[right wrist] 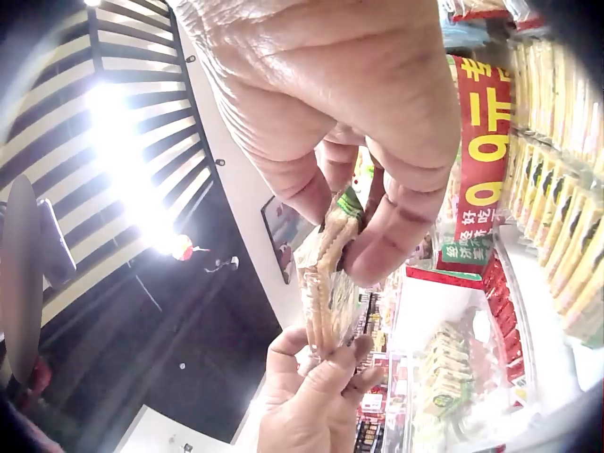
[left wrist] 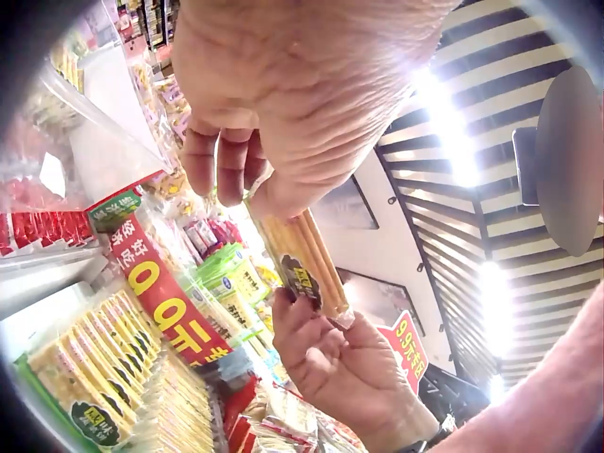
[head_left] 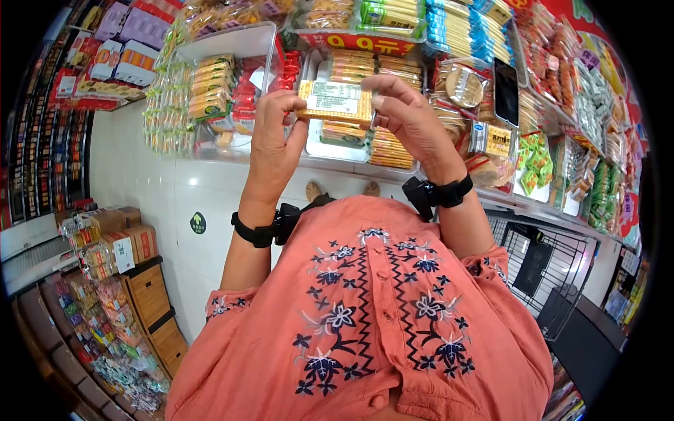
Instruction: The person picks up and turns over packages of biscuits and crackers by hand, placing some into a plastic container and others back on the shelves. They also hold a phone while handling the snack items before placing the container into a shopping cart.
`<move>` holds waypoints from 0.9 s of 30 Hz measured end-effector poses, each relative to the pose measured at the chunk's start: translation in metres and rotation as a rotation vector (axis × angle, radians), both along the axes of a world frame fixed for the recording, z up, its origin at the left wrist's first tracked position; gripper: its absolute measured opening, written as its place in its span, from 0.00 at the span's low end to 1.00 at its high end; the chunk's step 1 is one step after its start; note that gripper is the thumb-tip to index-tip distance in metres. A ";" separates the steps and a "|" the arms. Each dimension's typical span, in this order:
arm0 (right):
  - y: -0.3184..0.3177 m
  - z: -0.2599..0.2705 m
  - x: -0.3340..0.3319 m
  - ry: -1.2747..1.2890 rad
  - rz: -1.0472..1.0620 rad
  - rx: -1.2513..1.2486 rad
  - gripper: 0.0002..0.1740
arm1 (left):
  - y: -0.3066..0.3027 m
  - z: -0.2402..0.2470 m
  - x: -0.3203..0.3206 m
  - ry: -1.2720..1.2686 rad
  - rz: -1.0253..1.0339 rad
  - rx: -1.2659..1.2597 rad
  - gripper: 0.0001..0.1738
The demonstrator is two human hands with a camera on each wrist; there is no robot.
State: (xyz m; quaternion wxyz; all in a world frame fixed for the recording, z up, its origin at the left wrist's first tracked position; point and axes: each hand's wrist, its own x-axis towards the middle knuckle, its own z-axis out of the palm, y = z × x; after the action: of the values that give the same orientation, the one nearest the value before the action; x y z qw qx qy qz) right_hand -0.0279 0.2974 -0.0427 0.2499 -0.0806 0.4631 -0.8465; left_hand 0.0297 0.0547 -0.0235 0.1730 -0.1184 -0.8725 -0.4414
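A clear-wrapped packet of crackers [head_left: 338, 102] is held up above the display, its white printed label facing the head camera. My left hand [head_left: 276, 133] pinches its left end between thumb and fingers. At the other end my right hand [head_left: 411, 123] grips it the same way. The right wrist view shows the packet [right wrist: 330, 269] edge-on, with thin crackers stacked inside the film. In the left wrist view a dark printed patch marks the packet's [left wrist: 304, 269] front. Beneath it a clear bin [head_left: 326, 149] holds similar packets standing in rows.
To the left stands another clear bin [head_left: 184, 52] of wrapped snacks. A red price sign [head_left: 365, 43] runs along the back of the bins. A black phone-like device [head_left: 505, 92] lies among packets on the right. Below it is a black wire cart [head_left: 544, 256].
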 end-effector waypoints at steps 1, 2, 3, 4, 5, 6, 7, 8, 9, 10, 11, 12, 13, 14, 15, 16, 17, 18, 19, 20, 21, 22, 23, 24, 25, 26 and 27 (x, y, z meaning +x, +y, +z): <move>0.000 -0.001 0.000 -0.005 0.003 0.000 0.17 | 0.001 0.001 0.001 0.006 0.004 -0.015 0.16; 0.001 -0.002 0.001 -0.011 0.006 -0.002 0.17 | 0.002 0.002 0.002 0.011 0.007 -0.032 0.17; 0.001 -0.004 0.001 -0.023 0.013 0.007 0.18 | 0.003 0.001 0.003 0.027 0.011 -0.064 0.17; 0.002 -0.006 0.000 -0.036 0.020 0.018 0.18 | 0.003 0.000 0.004 0.042 0.014 -0.095 0.17; 0.003 -0.009 0.000 -0.050 0.026 0.025 0.18 | 0.004 -0.001 0.005 0.056 0.016 -0.128 0.17; 0.004 -0.013 0.000 -0.076 0.047 0.056 0.18 | 0.006 -0.001 0.006 0.028 0.018 -0.118 0.17; 0.007 -0.017 0.000 -0.102 0.067 0.089 0.19 | 0.009 -0.001 0.007 -0.001 0.019 -0.106 0.17; 0.009 -0.022 0.000 -0.128 0.087 0.122 0.19 | 0.012 -0.001 0.008 -0.030 0.020 -0.093 0.17; 0.008 -0.028 0.002 -0.103 0.068 0.161 0.20 | 0.012 -0.005 0.007 -0.064 0.009 -0.091 0.17; 0.010 -0.033 0.003 -0.103 0.067 0.225 0.21 | 0.011 -0.014 0.006 -0.097 -0.003 -0.089 0.16; 0.012 -0.037 0.004 -0.102 0.066 0.288 0.22 | 0.009 -0.022 0.005 -0.131 -0.013 -0.087 0.16; 0.015 -0.042 0.005 -0.100 0.064 0.351 0.23 | 0.007 -0.030 0.003 -0.148 -0.029 -0.115 0.16; 0.017 -0.048 0.005 -0.101 0.058 0.386 0.24 | 0.004 -0.039 0.001 -0.165 -0.047 -0.142 0.16; 0.020 -0.052 0.006 -0.116 0.048 0.399 0.24 | 0.001 -0.048 0.000 -0.183 -0.066 -0.170 0.16; 0.022 -0.053 0.007 -0.132 0.036 0.413 0.24 | -0.002 -0.056 -0.001 -0.191 -0.085 -0.196 0.16; 0.025 -0.054 0.008 -0.148 0.025 0.427 0.24 | -0.005 -0.064 -0.002 -0.198 -0.103 -0.221 0.16; 0.027 -0.053 0.009 -0.144 0.026 0.430 0.24 | -0.008 -0.072 -0.002 -0.206 -0.121 -0.247 0.16; 0.028 -0.051 0.009 -0.139 0.027 0.433 0.24 | -0.010 -0.080 -0.003 -0.233 -0.129 -0.262 0.16; 0.030 -0.050 0.009 -0.132 0.028 0.436 0.24 | -0.012 -0.088 -0.003 -0.258 -0.137 -0.278 0.16; 0.030 -0.050 0.009 -0.133 0.018 0.418 0.23 | -0.014 -0.095 -0.004 -0.283 -0.144 -0.293 0.16; 0.030 -0.052 0.009 -0.133 0.009 0.401 0.21 | -0.015 -0.102 -0.005 -0.279 -0.152 -0.298 0.16; 0.031 -0.054 0.010 -0.134 -0.001 0.384 0.20 | -0.016 -0.109 -0.007 -0.275 -0.159 -0.303 0.16; 0.031 -0.055 0.010 -0.136 -0.002 0.378 0.20 | -0.017 -0.116 -0.008 -0.271 -0.167 -0.308 0.16; 0.031 -0.057 0.011 -0.139 -0.001 0.372 0.20 | -0.016 -0.121 -0.008 -0.284 -0.159 -0.302 0.16; 0.031 -0.058 0.011 -0.142 0.000 0.366 0.20 | -0.016 -0.125 -0.009 -0.297 -0.149 -0.297 0.16; 0.031 -0.058 0.011 -0.144 0.013 0.376 0.21 | -0.015 -0.129 -0.009 -0.309 -0.140 -0.291 0.16; 0.031 -0.057 0.011 -0.147 0.026 0.387 0.22 | -0.013 -0.129 -0.009 -0.329 -0.132 -0.302 0.16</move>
State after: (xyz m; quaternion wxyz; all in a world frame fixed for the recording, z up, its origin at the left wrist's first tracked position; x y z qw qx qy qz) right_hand -0.0173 0.3283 -0.0993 0.3047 0.0248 0.5966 -0.7420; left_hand 0.0208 0.0413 -0.1528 -0.0203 -0.1261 -0.9354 -0.3296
